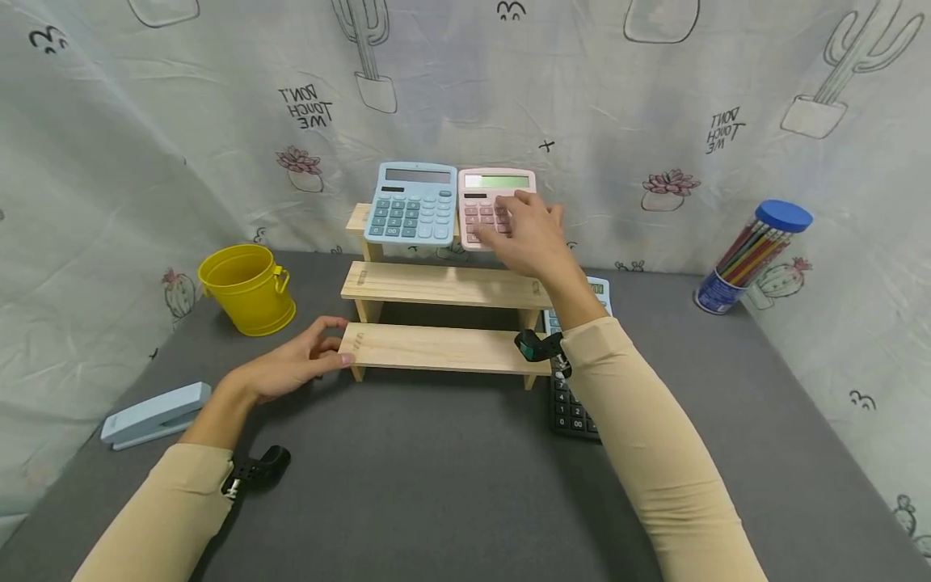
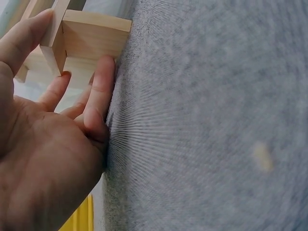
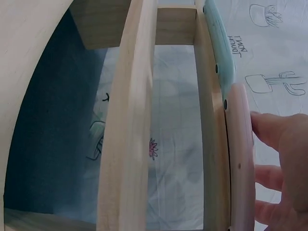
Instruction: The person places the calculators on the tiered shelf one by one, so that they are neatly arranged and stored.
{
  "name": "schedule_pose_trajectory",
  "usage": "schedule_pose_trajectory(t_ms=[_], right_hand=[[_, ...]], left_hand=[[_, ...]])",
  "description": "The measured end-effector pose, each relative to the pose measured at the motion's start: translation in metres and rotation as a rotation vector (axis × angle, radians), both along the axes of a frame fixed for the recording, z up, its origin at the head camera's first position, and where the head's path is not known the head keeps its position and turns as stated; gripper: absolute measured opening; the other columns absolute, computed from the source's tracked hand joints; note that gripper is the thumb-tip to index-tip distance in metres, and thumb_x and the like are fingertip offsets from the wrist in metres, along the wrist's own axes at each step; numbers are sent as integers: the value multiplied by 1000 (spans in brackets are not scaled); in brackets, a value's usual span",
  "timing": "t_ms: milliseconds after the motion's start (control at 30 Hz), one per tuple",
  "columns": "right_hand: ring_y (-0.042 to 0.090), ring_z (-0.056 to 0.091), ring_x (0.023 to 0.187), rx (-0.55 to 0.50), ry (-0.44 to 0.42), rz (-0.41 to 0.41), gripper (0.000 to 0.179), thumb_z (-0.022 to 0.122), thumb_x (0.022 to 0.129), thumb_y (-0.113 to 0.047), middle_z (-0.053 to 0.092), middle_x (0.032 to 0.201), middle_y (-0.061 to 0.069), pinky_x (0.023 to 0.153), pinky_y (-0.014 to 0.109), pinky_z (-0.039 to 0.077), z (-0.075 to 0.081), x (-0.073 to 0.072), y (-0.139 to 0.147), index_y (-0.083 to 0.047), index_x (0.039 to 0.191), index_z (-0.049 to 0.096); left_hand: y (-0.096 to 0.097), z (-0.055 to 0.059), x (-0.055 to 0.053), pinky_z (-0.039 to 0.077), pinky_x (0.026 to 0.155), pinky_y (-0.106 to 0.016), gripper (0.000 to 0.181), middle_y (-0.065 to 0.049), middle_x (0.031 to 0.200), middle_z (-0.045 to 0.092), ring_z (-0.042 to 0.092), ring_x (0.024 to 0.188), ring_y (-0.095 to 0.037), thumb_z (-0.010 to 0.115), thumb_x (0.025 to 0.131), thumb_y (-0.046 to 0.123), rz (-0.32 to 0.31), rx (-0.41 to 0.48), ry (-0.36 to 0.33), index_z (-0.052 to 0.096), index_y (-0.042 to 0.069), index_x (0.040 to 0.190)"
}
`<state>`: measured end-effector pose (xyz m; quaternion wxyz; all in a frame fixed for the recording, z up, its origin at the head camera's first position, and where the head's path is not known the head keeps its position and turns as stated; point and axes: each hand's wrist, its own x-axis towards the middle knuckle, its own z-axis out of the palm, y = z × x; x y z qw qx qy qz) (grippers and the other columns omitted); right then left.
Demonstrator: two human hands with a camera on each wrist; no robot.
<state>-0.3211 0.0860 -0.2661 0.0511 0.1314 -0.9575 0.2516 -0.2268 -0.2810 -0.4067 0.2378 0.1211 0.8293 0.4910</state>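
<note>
A three-tier wooden stand (image 1: 436,346) is on the grey surface. My left hand (image 1: 291,368) holds the left end of its lowest shelf. In the left wrist view, the thumb rests on the board (image 2: 54,36) and a fingertip meets its lower edge. On the top tier, a pink calculator (image 1: 497,179) sits beside a light blue calculator (image 1: 410,202), both with their keys facing me. The fingers of my right hand (image 1: 534,238) touch the pink calculator's face. From the right wrist view, the calculator (image 3: 240,159) appears edge-on, with the fingertips against its front.
Right of the stand, a black calculator (image 1: 570,408) and another light blue one (image 1: 600,293) lie partly behind my right forearm. A yellow bucket (image 1: 250,295) and a pale blue stapler (image 1: 156,414) stand left. A blue-lidded tub of coloured pencils (image 1: 749,259) is at the far right.
</note>
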Motion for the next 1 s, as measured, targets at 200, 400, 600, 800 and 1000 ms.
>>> schedule_pose_trajectory(t_ms=[200, 400, 600, 800, 1000], right_hand=[[40, 26, 144, -24, 22, -16, 69, 59, 99, -53, 28, 167, 14, 112, 51, 26, -6, 0, -4, -12, 154, 46], [40, 26, 142, -21, 37, -34, 69, 59, 99, -55, 28, 167, 12, 112, 52, 26, -10, 0, -6, -14, 153, 46], [40, 27, 139, -29, 44, -26, 68, 60, 99, -55, 28, 166, 11, 111, 54, 27, -7, 2, -4, -15, 152, 47], [40, 27, 138, -37, 46, -12, 68, 61, 98, -55, 30, 165, 12, 110, 55, 29, -6, 4, -3, -15, 152, 47], [41, 27, 138, -36, 38, -8, 69, 60, 98, -56, 29, 166, 11, 111, 56, 29, -7, 5, -2, -17, 153, 46]], left_hand=[[0, -2, 0, 33, 112, -61, 71, -25, 153, 44, 46, 137, -41, 58, 105, 40, 6, 5, -5, 12, 18, 155], [2, -2, 2, 36, 109, -60, 71, -26, 153, 44, 46, 136, -41, 58, 106, 39, -6, 7, -1, 12, 16, 155], [3, 0, 1, 34, 112, -60, 70, -26, 152, 45, 46, 137, -41, 58, 106, 38, -8, 25, 10, 13, 16, 154], [2, -1, 2, 31, 114, -61, 69, -25, 152, 45, 45, 137, -40, 57, 106, 38, 1, 34, 2, 13, 16, 154], [2, -1, 2, 30, 114, -64, 71, -27, 153, 44, 44, 139, -41, 58, 106, 38, -1, 31, 6, 12, 15, 155]])
